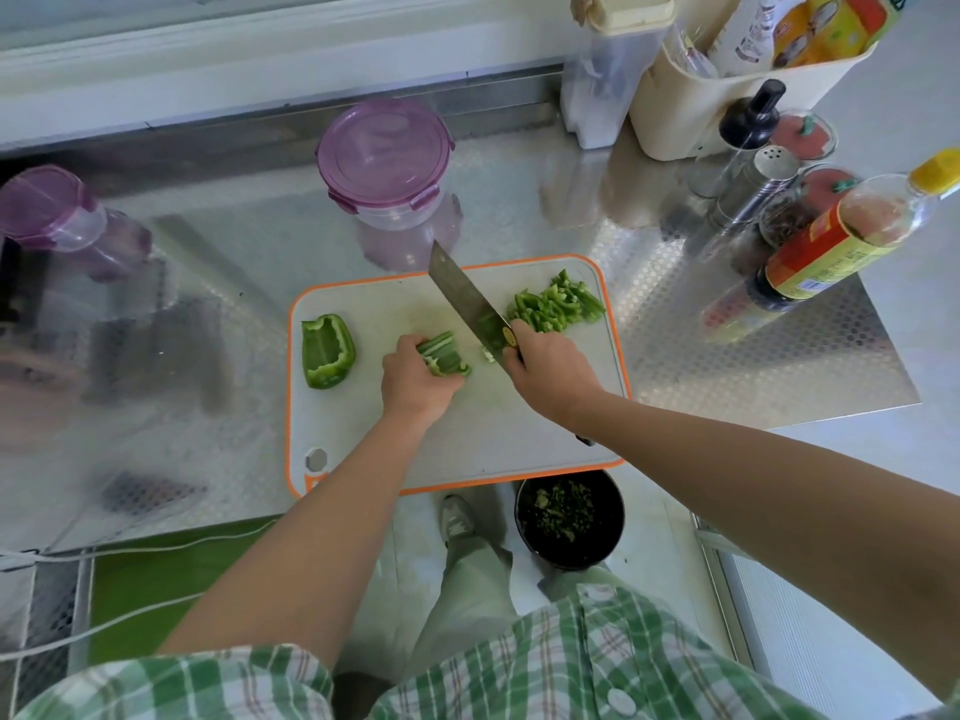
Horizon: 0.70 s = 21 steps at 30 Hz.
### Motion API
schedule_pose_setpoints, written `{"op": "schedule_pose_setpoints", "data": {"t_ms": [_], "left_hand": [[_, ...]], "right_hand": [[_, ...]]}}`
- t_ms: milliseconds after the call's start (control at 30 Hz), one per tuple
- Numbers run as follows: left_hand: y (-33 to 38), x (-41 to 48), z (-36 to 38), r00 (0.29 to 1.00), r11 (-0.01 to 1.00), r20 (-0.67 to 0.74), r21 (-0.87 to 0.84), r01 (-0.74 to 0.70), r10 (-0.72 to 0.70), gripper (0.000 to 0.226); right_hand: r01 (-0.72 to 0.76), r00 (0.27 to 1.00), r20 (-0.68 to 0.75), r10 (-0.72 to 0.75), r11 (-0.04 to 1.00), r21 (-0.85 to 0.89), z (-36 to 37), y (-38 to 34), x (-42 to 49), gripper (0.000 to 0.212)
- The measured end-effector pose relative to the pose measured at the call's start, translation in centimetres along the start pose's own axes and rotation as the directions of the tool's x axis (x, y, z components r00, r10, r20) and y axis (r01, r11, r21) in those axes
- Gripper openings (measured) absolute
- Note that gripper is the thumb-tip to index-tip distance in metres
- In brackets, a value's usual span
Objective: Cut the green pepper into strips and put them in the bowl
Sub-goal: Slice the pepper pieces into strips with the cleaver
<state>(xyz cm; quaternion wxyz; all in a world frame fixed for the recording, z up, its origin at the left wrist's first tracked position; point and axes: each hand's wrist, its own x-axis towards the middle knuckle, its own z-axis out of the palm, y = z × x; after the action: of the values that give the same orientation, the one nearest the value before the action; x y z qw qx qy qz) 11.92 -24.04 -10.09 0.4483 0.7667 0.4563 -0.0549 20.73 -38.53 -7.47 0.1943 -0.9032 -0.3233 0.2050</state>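
Note:
A white cutting board with an orange rim [519, 433] lies on the steel counter. My left hand [415, 381] presses down a partly sliced piece of green pepper [444, 353] at the board's middle. My right hand [550, 368] grips the handle of a cleaver [467, 298], whose blade points away to the upper left, just right of that piece. A heap of cut green strips [558, 304] lies at the board's far right. An uncut pepper piece [327, 350] rests on the left side. I see no bowl on the counter.
Two purple-lidded clear containers [387, 163] [57, 215] stand behind and left of the board. Bottles, shakers and jars [810, 252] crowd the right. A dark bin [569, 517] with green scraps sits on the floor below the counter edge, beside my leg.

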Motion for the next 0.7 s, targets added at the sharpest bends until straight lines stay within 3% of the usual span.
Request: {"op": "schedule_pose_setpoints", "data": {"t_ms": [133,233,300,367,467,533,700], "left_hand": [[0.9,-0.8,0.0,0.998,0.996,0.017,0.062,-0.062,0.061,0.072],[1.0,-1.2,0.0,0.982,0.934,-0.081,0.332,-0.134,0.169,0.061],[1.1,-1.5,-0.1,0.924,0.825,-0.178,0.529,-0.200,0.338,0.056],[1.3,-1.3,0.1,0.843,0.741,-0.198,0.600,-0.300,0.501,0.045],[1.9,-0.8,1.0,0.741,0.588,-0.091,0.676,-0.445,0.665,0.022],[2.2,-0.7,1.7,0.735,0.500,0.006,0.729,-0.467,0.678,0.015],[2.4,-0.1,2.2,0.721,0.445,0.028,0.770,-0.457,0.692,0.008]], "right_hand": [[-0.039,0.999,0.007,0.040,0.999,-0.026,0.0,0.2,0.1,0.015],[-0.030,0.999,0.017,0.031,0.999,-0.038,0.2,0.0,0.1,0.014],[-0.032,0.999,0.013,0.033,0.999,-0.043,0.4,-0.1,0.1,0.014],[-0.048,0.999,-0.001,0.048,0.998,-0.029,0.4,-0.1,0.3,0.015],[-0.078,0.997,-0.007,0.078,0.997,0.007,0.2,0.3,0.5,0.017],[-0.083,0.997,0.013,0.083,0.997,0.012,0.2,0.5,0.5,0.017],[-0.065,0.998,0.004,0.065,0.998,0.016,0.1,0.8,0.2,0.015]]}}
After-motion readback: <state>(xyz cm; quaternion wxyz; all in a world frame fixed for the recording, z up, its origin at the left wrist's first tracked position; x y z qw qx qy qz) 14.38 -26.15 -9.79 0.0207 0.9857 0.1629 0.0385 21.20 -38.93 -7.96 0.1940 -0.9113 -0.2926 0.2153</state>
